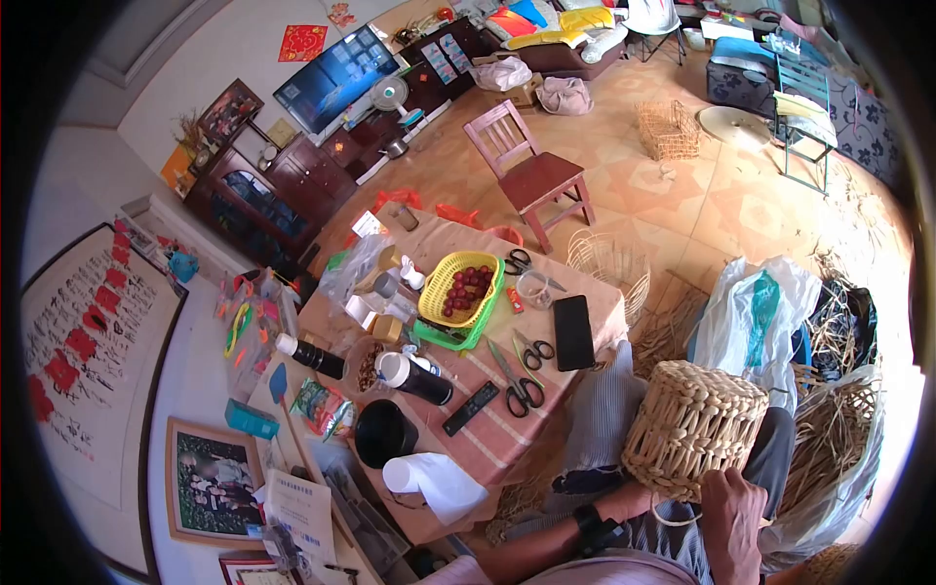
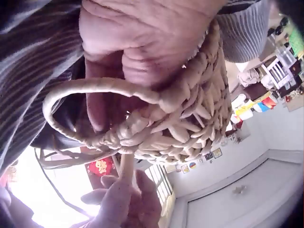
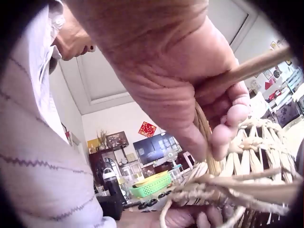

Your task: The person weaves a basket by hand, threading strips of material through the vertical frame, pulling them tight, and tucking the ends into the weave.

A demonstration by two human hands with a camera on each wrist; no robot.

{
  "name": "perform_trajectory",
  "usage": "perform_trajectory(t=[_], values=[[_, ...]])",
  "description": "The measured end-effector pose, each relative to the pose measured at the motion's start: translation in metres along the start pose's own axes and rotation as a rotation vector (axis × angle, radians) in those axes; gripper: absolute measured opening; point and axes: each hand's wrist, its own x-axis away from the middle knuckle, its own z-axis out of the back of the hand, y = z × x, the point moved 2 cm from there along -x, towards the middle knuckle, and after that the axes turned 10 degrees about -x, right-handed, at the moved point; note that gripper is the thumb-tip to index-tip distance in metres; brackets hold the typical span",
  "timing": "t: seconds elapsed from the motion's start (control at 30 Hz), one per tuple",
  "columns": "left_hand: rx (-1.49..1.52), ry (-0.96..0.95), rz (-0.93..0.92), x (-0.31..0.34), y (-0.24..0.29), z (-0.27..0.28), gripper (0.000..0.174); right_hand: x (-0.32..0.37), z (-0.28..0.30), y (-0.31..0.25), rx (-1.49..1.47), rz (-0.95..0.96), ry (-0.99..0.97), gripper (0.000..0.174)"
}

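On the lap lies a woven straw basket [image 1: 694, 421], tipped with its rim toward the body. The left hand [image 1: 632, 501] grips that rim, some of its fingers hidden inside the opening in the left wrist view. A pale straw loop [image 2: 49, 102] stands out from the rim beside those fingers. Across from it, the right hand [image 1: 735, 517] is close at the rim. Its thumb and fingers pinch a twisted straw strand [image 3: 214, 166] coming from the weave, in the right wrist view. A thicker length of straw [image 3: 259, 65] passes through the same hand.
Left of the lap, a table [image 1: 492, 444] carries scissors [image 1: 525, 392], a phone [image 1: 573, 333], a yellow basket [image 1: 437, 283] of red fruit, a remote [image 1: 470, 408] and bottles. Bags of dry straw [image 1: 829, 439] stand at right. A wooden chair [image 1: 536, 180] is beyond the table.
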Motion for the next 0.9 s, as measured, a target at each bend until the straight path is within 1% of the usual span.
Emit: perform_trajectory(t=[0.1,0.17,0.23,0.27,0.33,0.37,0.43,0.5,0.57,0.63,0.73,0.8,0.9], values=[[-0.42,-0.044,-0.017,-0.002,-0.002,0.005,0.048,-0.004,-0.002,0.0,-0.015,-0.009,-0.001,0.011],[-0.188,-0.045,-0.018,-0.003,-0.01,0.002,0.047,-0.002,-0.003,0.0,0.018,-0.025,-0.016,0.011],[-0.074,-0.006,-0.037,-0.003,-0.034,-0.003,0.045,-0.002,0.003,-0.006,0.005,0.016,-0.004,0.011],[-0.077,0.032,-0.056,-0.005,-0.048,-0.004,0.043,-0.002,0.007,-0.009,-0.001,0.036,0.002,0.011],[0.008,0.123,-0.006,-0.002,-0.086,-0.008,0.043,-0.003,0.013,-0.013,-0.019,0.048,-0.012,0.01],[0.094,0.174,0.059,-0.001,-0.107,-0.011,0.043,-0.004,0.015,-0.014,-0.028,0.056,-0.017,0.01],[-0.026,0.156,0.081,0.002,-0.095,-0.009,0.044,-0.005,0.002,0.0,0.001,0.025,-0.051,0.009],[-0.434,0.023,-0.004,0.004,-0.01,0.004,0.044,-0.008,-0.008,0.008,-0.023,-0.004,-0.046,0.008],[-0.434,-0.077,0.081,0.001,0.03,0.007,0.045,-0.008,-0.014,0.01,-0.11,-0.037,-0.008,0.007],[-0.423,-0.099,0.109,0.005,0.02,0.008,0.047,-0.008,-0.009,0.005,-0.094,-0.003,-0.018,0.008],[-0.375,-0.053,0.075,0.014,-0.039,0.009,0.048,-0.004,0.014,-0.008,-0.042,0.01,-0.056,0.009],[-0.382,-0.054,0.086,0.014,-0.035,0.011,0.047,-0.002,0.024,-0.011,-0.036,-0.017,-0.076,0.01],[-0.455,-0.075,0.089,0.008,-0.025,0.014,0.046,-0.004,0.017,-0.006,-0.105,0.001,-0.011,0.01]])
